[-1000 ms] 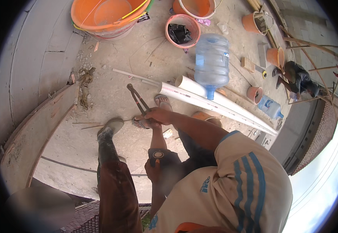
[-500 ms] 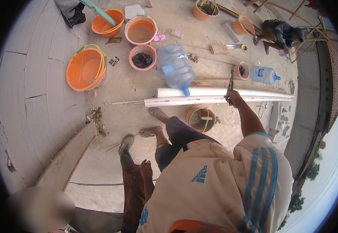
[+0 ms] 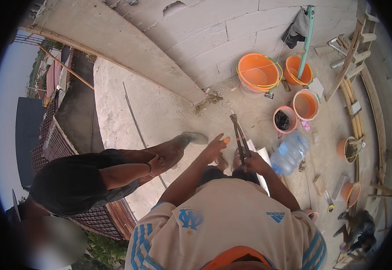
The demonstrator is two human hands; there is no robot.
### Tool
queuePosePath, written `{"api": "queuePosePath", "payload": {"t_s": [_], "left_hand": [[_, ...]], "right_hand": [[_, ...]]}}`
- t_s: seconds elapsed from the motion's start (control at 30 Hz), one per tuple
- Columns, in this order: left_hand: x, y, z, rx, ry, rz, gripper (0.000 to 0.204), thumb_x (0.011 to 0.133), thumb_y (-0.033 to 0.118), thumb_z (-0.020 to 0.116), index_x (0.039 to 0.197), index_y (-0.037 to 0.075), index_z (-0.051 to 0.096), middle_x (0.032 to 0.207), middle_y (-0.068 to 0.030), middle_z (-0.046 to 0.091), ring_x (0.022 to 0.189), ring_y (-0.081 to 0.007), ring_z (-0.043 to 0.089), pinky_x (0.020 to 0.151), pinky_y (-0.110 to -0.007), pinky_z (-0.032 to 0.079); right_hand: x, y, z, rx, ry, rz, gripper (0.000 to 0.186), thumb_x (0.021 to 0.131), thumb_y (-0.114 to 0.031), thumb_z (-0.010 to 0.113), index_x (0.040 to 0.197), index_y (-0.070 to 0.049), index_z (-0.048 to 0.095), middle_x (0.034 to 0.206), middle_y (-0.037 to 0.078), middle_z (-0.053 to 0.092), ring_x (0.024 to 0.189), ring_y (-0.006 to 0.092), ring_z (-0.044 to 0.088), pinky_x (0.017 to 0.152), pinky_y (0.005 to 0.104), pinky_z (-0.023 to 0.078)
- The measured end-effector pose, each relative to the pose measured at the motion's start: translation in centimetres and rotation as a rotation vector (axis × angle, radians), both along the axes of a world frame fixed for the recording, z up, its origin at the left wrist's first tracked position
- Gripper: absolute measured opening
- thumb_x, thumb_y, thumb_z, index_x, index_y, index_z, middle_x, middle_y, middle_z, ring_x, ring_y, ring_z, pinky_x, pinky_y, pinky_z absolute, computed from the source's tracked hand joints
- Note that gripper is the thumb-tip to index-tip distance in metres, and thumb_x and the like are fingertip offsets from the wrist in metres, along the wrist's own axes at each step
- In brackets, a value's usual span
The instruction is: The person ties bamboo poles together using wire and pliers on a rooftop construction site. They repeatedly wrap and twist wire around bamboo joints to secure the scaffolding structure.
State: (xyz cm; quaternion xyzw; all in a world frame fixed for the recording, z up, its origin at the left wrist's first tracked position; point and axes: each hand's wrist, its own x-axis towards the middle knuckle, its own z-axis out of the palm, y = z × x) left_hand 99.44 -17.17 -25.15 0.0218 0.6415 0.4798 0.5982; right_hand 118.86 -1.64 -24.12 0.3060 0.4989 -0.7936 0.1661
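Pliers [image 3: 239, 135]: dark, long-handled, held upright-ish in front of the torso, jaws pointing away toward the wall [image 3: 232, 27]. Right hand [image 3: 255, 163] is closed around the lower handles. Left hand [image 3: 216, 146] is open, fingers spread, just left of the pliers, not touching them as far as I can tell.

White pipes [image 3: 261, 164] lie just right of the right hand, partly hidden by it. Clear blue water jug [image 3: 290, 153] sits on the concrete floor [image 3: 160, 108] right beside the pipes.

Past the jug, a cluster of orange buckets: a big one [image 3: 257, 73] against the wall, a second [image 3: 297, 69] with a teal-handled tool [image 3: 307, 38] standing in it, a third [image 3: 306, 104] nearer, and a smaller one [image 3: 286, 119] with dark contents. Two more orange pots [image 3: 348, 148] [image 3: 350, 192] further right, near a bundle of bamboo poles [image 3: 352, 112].

Left side: another person in black [image 3: 74, 184], bent over, hand [image 3: 156, 164] on their own leg. A thin rod [image 3: 137, 126] lies on the floor behind them.
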Motion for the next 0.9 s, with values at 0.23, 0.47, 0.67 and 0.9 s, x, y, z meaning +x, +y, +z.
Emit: {"api": "queuePosePath", "payload": {"t_s": [0.23,0.47,0.67,0.9], "left_hand": [[-4.1,0.4,5.8,0.343,0.041,0.206,0.050,0.088,0.037,0.060,0.119,0.001,0.045,0.114,-0.0124,0.055,0.108,-0.0195,0.054,0.092,-0.036,0.045],[-5.0,-2.5,8.6,0.331,0.217,0.074,0.045,0.089,0.035,0.059,0.115,-0.001,0.050,0.112,-0.0098,0.058,0.108,-0.0188,0.054,0.096,-0.033,0.040],[-10.2,-6.3,6.7,0.217,0.314,0.010,0.051,0.088,0.037,0.058,0.126,0.005,0.047,0.121,-0.0097,0.053,0.111,-0.0200,0.050,0.093,-0.038,0.040],[-14.8,-11.7,-2.6,-0.010,-0.065,0.443,0.053,0.084,0.035,0.061,0.128,0.009,0.047,0.111,-0.0058,0.055,0.098,-0.0202,0.052,0.084,-0.039,0.042]], "right_hand": [[-7.3,-2.5,4.6,0.471,0.144,0.277,0.037,0.080,-0.024,0.054,0.107,0.001,0.056,0.075,0.012,0.062,0.071,0.0250,0.062,0.068,0.0366,0.049],[-13.5,-5.1,6.2,0.898,0.197,0.415,0.034,0.085,-0.033,0.055,0.103,-0.005,0.057,0.082,0.022,0.063,0.081,0.0347,0.062,0.070,0.0424,0.047],[-15.4,-5.1,-1.9,0.518,0.106,0.265,0.030,0.087,-0.027,0.052,0.100,0.000,0.055,0.085,0.021,0.062,0.081,0.0342,0.062,0.069,0.0426,0.047],[-7.5,4.7,-15.6,1.077,-0.086,1.541,0.027,0.078,-0.019,0.056,0.097,0.000,0.062,0.072,0.015,0.064,0.062,0.0258,0.064,0.054,0.0382,0.050]]}}
